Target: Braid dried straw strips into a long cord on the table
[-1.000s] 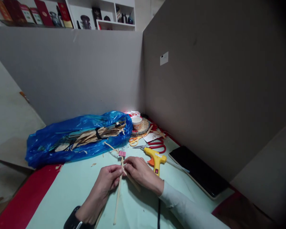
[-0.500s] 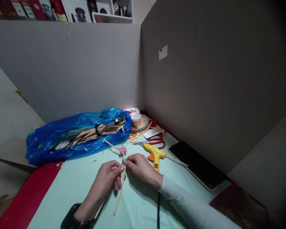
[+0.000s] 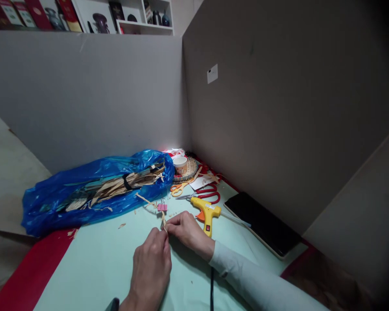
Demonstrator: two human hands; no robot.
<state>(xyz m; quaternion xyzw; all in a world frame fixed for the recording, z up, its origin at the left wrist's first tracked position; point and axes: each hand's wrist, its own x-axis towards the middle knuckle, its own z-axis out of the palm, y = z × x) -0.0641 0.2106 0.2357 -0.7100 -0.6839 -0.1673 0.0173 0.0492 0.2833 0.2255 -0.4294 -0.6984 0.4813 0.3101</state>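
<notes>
A thin braid of pale straw strips [image 3: 163, 217] runs from a pink binder clip [image 3: 162, 207] toward me. My right hand [image 3: 188, 231] pinches the braid's near end between thumb and fingers. Just left and nearer, my left hand [image 3: 152, 263] is closed on the same straw, back of the hand upward, its fingertips meeting those of the right. The loose ends of the strips are hidden beneath the left hand. Right of the hands lies a yellow glue gun [image 3: 209, 211], its black cord [image 3: 212, 289] running toward me.
A blue plastic bag [image 3: 52, 198] with bundled dry straw [image 3: 113, 188] lies at the back left. Red-handled scissors [image 3: 212, 194], orange scissors [image 3: 178, 189], a paper cup [image 3: 180, 165] and a woven disc [image 3: 192, 168] stand behind. A black tablet [image 3: 262, 222] is at right; grey panels [image 3: 132, 86] rise behind.
My left hand has turned over, back upward, and closed around the straw, so the loose strip that hung below it is hidden. My right hand keeps its pinch. The view has shifted slightly.
</notes>
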